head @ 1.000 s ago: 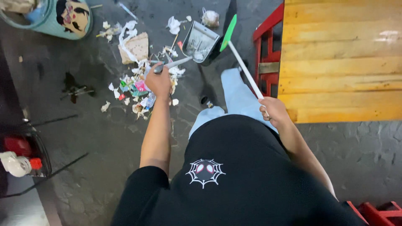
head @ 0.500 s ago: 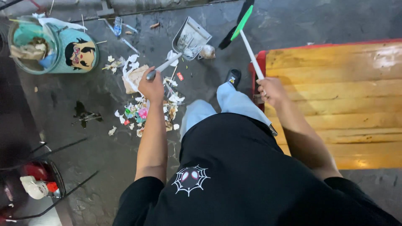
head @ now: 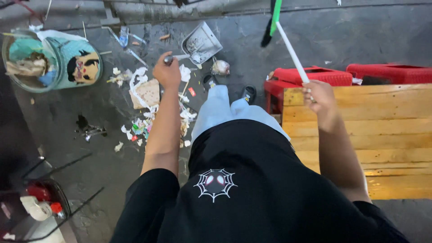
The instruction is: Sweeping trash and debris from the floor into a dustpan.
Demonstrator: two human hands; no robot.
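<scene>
- While only the head view is available, everything below comes from it, looking down past a black shirt to a grey concrete floor (head: 360,40).
- Left hand (head: 166,72): fingers curled tight round the metal handle of a dustpan (head: 202,44). Pan sits on the floor near the far edge, just beyond the person's feet, with a few scraps inside it.
- Right hand (head: 318,95): fingers wrapped round the white shaft of a broom (head: 288,45). The shaft runs up and away to a green collar and a dark head that is partly cut off at the top edge. Head looks lifted or barely touching; cannot tell which.
- Litter pile (head: 148,112): paper scraps, a cardboard piece and wrappers, spread on the floor left of the legs, between the pan and the near side. A crumpled ball (head: 220,67) lies just beside the pan.
- Teal bucket (head: 49,60) with a cartoon face lies at the far left, stuffed with rubbish and well apart from the pan.
- Wooden table (head: 369,135) is along the right edge, with red plastic stools (head: 315,76) tucked against its far side.
- Risks, my read:
  - Pan mouth faces away from the pile, so scraps could be swept past it.
  - One-handed broom grip is weak, so the head may skate over flat paper.
  - Shaft is close to the table corner and could knock it.
  - A tilted pan could spill its contents.
</scene>
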